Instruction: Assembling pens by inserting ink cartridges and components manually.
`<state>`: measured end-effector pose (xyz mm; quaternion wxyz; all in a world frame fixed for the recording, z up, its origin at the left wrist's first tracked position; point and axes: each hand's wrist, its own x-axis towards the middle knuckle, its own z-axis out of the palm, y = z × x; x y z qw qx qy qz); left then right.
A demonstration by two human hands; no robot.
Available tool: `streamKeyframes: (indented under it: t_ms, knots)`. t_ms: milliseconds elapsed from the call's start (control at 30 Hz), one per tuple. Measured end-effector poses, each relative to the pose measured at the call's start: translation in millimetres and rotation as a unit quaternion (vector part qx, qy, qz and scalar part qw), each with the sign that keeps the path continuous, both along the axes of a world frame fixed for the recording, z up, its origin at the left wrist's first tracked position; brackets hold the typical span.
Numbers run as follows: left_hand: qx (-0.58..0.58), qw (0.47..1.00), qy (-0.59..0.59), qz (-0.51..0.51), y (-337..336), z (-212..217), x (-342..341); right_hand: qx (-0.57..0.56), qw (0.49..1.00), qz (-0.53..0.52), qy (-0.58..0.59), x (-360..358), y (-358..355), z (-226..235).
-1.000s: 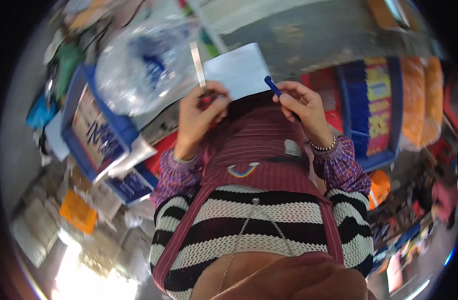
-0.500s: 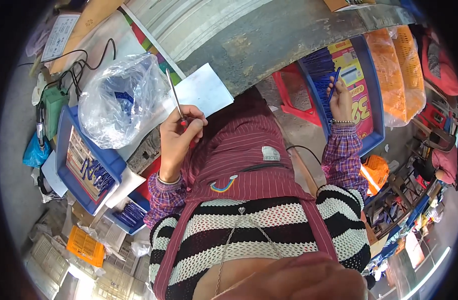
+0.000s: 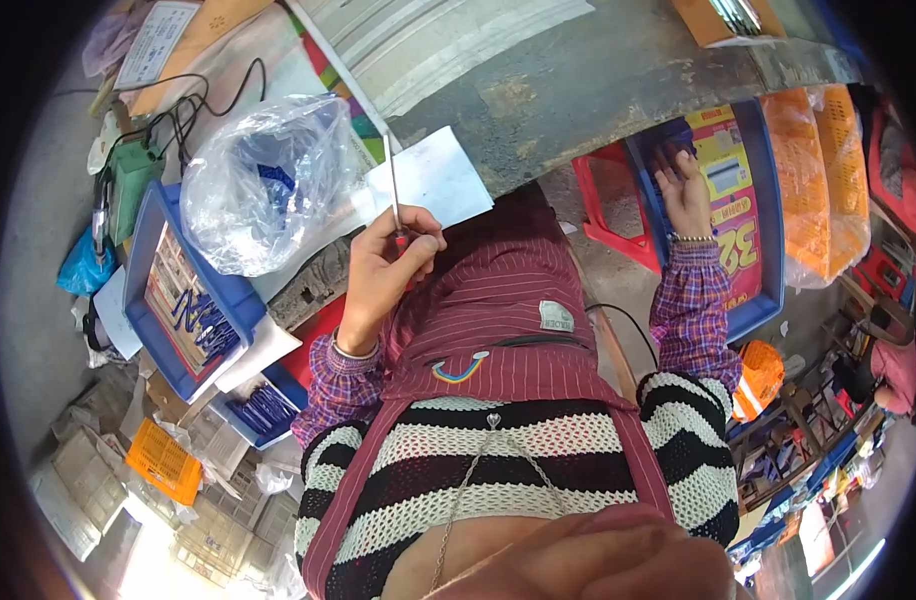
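Observation:
My left hand [image 3: 386, 268] is closed round a screwdriver [image 3: 393, 180], whose long thin shaft points away from me; a bit of red handle shows at the fingers. Beyond its tip lies a white paper sheet [image 3: 440, 180] on the workbench. My right hand [image 3: 686, 195] reaches into a blue bin [image 3: 768, 215] on the right. Its fingers are apart over a pile of dark blue pieces [image 3: 650, 165], and I see nothing held in them. Printed yellow and pink cardboard [image 3: 736, 230] lines that bin.
A clear plastic bag [image 3: 233, 215] with blue pieces stands on the bench at the left. Nearer are a blue tray [image 3: 240, 300] of thin blue parts and a smaller blue box [image 3: 268, 440]. A red stool [image 3: 610, 225] stands below the bench edge; orange crates [image 3: 793, 180] flank the right bin.
My right hand has lowered toward the pile in the right bin, and the thin blue piece it held is no longer visible in it. The left hand still grips the screwdriver. The view has shifted slightly.

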<state>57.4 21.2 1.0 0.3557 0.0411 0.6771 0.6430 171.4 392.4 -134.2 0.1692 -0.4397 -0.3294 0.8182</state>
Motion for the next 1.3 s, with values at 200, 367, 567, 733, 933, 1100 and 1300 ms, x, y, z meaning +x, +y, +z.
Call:
streamKeyframes:
  t_ms: [200, 367, 567, 733, 933, 1100, 1300]
  knots:
    - [-0.02, 0.999, -0.01, -0.03, 0, -4, -4, 0.046, 0.997, 0.064, -0.018, 6, -12, 17]
    - [0.034, 0.999, -0.012, -0.029, -2, -9, 1, 0.128, 0.973, 0.192, 0.023, -16, -64, 102]
    - [0.024, 0.999, -0.002, -0.032, -8, -4, 9, 0.217, 0.852, 0.405, 0.253, -45, -121, 194]
    - [0.037, 0.999, -0.007, -0.015, -16, -5, 9, 0.031, 0.655, 0.541, 0.527, -87, -177, 242]
    - [0.055, 0.998, 0.01, 0.01, -21, -5, 12, 0.087, 0.638, 0.498, 0.581, -99, -199, 271]
    - [0.048, 0.999, -0.017, 0.013, -32, -8, 18, 0.059, 0.667, 0.511, 0.54, -92, -210, 295]
    - [0.092, 0.996, 0.018, -0.002, -28, -11, 15, 0.026, 0.674, 0.548, 0.495, -81, -221, 328]
